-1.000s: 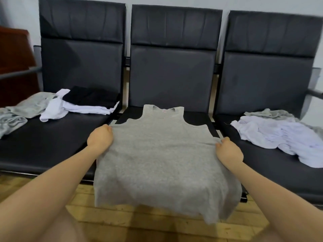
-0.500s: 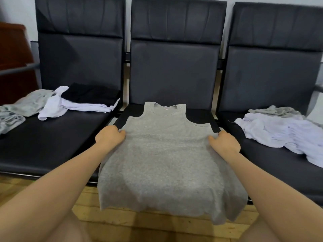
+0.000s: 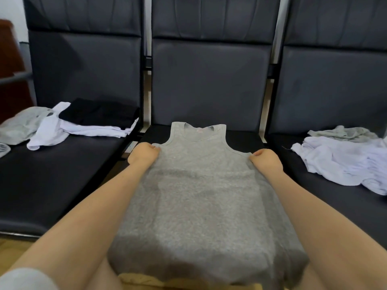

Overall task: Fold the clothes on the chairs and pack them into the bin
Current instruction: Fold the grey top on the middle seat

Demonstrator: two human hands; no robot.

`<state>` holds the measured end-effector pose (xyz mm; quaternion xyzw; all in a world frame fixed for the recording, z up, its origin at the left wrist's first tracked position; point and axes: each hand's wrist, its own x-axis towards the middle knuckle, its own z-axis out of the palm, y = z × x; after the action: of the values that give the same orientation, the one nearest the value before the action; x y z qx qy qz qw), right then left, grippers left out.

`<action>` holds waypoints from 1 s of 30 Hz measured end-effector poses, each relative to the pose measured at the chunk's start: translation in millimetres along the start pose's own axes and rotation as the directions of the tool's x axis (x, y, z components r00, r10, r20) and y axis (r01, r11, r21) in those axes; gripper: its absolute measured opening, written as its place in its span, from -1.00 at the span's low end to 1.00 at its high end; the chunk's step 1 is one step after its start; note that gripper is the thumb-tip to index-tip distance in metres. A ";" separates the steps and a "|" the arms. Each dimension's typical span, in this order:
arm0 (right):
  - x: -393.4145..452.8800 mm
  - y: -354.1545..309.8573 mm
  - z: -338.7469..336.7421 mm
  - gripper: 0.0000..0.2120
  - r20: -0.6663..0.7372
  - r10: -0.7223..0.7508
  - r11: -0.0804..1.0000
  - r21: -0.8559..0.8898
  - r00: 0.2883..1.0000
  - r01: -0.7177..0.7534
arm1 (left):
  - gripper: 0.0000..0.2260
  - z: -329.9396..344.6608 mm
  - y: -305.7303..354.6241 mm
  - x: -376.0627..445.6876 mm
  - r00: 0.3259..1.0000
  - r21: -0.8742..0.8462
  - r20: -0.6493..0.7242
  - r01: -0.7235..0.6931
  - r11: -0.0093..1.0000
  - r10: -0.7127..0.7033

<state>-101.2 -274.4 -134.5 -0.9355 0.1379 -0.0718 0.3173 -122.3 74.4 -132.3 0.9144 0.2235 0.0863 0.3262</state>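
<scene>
A grey tank top (image 3: pixel 201 197) lies flat on the middle chair (image 3: pixel 211 80), neck toward the backrest and hem hanging over the front edge. My left hand (image 3: pixel 143 154) grips the top's left edge just below the armhole. At the matching spot on the other side, my right hand (image 3: pixel 266 162) grips the right edge. Both hands have curled fingers around the fabric. No bin is in view.
The left chair (image 3: pixel 62 185) carries a folded black garment (image 3: pixel 100 113) on a folded white one (image 3: pixel 98 129), plus loose white and grey clothes (image 3: pixel 23 124). On the right chair (image 3: pixel 339 206) lies a crumpled white garment (image 3: pixel 343 160) with a grey one (image 3: pixel 343 132) behind. Wooden floor shows below.
Both hands slid up the tank top's sides toward the armholes, away from me. The view moved closer to the chair, and the top lies smoother.
</scene>
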 end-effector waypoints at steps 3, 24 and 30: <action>8.5 11.7 -3.3 -0.93 -0.096 0.003 0.996 0.093 0.995 0.006 | -0.79 -0.7 0.1 6.3 0.995 -0.133 -0.100 -0.027 0.991 0.014; -7.9 -30.9 -19.6 -0.82 -0.053 -0.226 0.974 0.014 0.973 0.227 | -0.71 -6.7 6.6 -1.8 0.938 -0.012 -0.290 -0.201 0.980 0.189; 40.8 -73.2 0.2 -0.76 -0.016 -0.180 0.980 0.080 0.983 0.181 | -0.79 13.0 49.1 49.7 0.982 -0.133 -0.044 -0.186 0.974 0.182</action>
<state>-46.7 -231.0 -87.8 -0.9302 0.0508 -0.1100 0.3466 -57.1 56.5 -110.5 0.9053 0.1365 0.1455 0.3751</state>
